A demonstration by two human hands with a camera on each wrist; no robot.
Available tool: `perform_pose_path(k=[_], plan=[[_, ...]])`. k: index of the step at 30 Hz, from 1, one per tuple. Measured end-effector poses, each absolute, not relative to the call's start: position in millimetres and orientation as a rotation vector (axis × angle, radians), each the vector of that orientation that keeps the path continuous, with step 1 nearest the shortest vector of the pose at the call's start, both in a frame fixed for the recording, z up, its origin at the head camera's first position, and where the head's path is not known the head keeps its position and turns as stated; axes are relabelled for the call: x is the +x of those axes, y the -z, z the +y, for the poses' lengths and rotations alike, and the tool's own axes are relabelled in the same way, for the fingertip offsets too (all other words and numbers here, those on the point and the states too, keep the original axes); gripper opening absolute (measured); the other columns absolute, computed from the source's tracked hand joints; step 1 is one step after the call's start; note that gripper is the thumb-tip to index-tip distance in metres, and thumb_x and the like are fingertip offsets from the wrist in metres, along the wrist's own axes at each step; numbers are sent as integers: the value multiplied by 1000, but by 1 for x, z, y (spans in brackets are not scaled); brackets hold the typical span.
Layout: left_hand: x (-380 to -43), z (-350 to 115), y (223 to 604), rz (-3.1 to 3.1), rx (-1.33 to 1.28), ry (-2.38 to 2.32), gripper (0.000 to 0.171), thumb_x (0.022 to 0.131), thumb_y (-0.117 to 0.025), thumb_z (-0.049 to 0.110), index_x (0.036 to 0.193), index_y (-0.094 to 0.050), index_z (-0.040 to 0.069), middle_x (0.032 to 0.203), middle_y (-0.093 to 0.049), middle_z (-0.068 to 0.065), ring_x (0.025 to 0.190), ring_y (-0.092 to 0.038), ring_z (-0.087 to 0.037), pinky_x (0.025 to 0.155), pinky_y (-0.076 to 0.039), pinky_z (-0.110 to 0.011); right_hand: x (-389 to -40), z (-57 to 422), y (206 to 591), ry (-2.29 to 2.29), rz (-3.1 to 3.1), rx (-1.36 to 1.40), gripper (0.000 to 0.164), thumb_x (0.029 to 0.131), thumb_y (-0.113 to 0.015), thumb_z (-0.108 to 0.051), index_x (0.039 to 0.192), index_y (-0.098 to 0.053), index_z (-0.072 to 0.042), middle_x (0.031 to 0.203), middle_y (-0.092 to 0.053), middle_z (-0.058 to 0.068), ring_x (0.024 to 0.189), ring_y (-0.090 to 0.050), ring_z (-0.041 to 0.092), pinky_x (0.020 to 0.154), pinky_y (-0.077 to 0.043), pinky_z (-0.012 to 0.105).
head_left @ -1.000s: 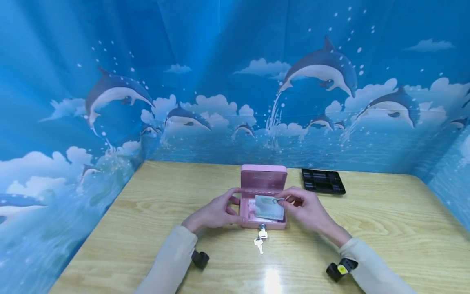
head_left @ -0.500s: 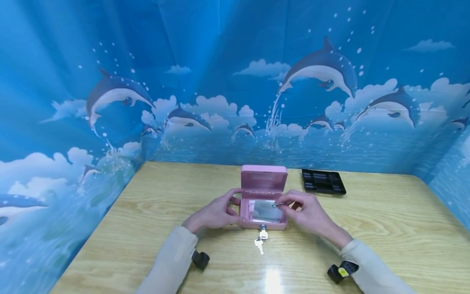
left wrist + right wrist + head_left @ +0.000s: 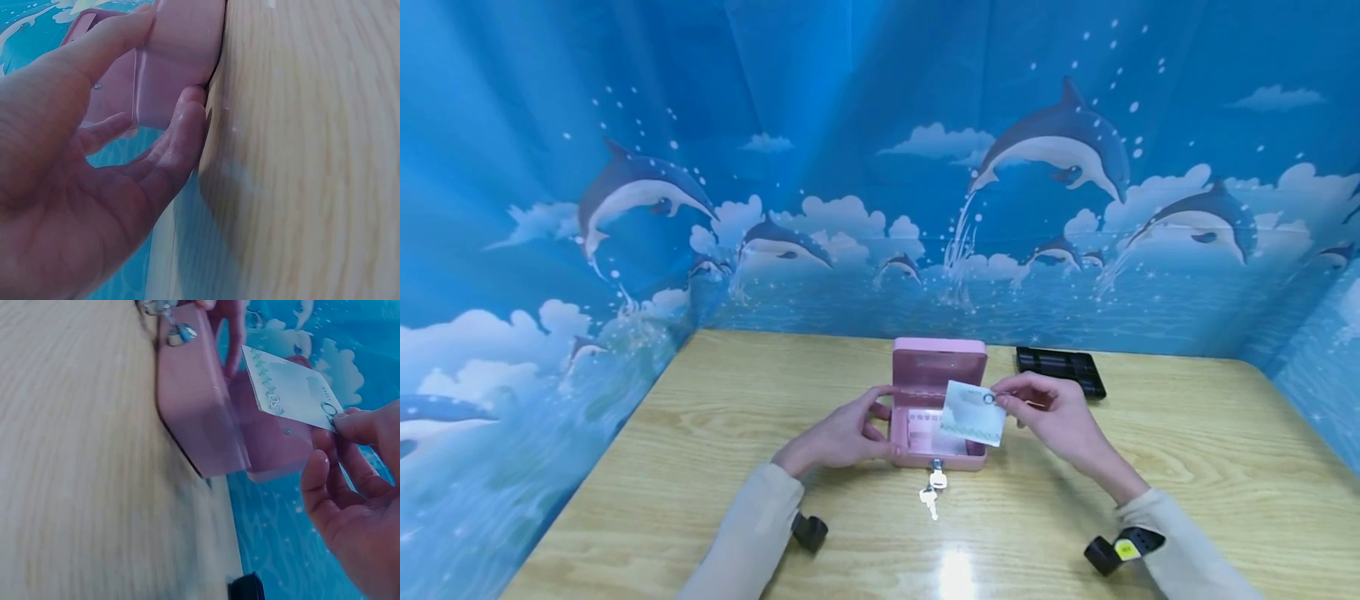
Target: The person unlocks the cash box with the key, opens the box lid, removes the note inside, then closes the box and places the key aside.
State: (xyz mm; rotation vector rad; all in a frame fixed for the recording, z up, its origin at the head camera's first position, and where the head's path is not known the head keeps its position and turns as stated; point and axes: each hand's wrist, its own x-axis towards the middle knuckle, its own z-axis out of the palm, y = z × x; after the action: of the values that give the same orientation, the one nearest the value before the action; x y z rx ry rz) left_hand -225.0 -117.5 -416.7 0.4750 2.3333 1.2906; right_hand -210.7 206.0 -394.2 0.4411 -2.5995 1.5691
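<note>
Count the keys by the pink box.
2: upper key at the front lock of the pink box, lower key just beneath it in the head view.

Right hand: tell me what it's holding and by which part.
The right hand pinches a pale paper note marked 50 near one corner.

The note (image 3: 970, 414) hides part of the pink paper (image 3: 919, 433) inside the box (image 3: 951, 461); the paper's print is too small to read. The right hand (image 3: 1063, 421) covers the tray's (image 3: 1096, 387) near left part. Glare washes out the 2 keys (image 3: 937, 478). 2 sleeves (image 3: 752, 525) leave the head view at its near edge.
</note>
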Motion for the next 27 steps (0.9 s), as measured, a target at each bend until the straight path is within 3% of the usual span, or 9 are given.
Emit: perform_pose_path(k=[10, 27], plan=[[-227, -117, 417, 2311, 485, -1299, 94, 84, -85, 31, 160, -29, 30, 140, -57, -12, 107, -68, -20, 96, -59, -40, -211, 229, 390, -1625, -2588, 364, 20, 100, -67, -15, 115, -73, -3, 100, -73, -9, 73, -63, 17, 62, -57, 31], [-227, -115, 415, 2323, 482, -1278, 94, 85, -85, 30, 160, -29, 29, 138, -58, -10, 107, -68, -19, 97, -58, -40, -206, 261, 390, -1589, -2700, 230, 26, 99, -67, -16, 121, -69, -2, 102, -74, -11, 80, -67, 14, 67, -59, 30]])
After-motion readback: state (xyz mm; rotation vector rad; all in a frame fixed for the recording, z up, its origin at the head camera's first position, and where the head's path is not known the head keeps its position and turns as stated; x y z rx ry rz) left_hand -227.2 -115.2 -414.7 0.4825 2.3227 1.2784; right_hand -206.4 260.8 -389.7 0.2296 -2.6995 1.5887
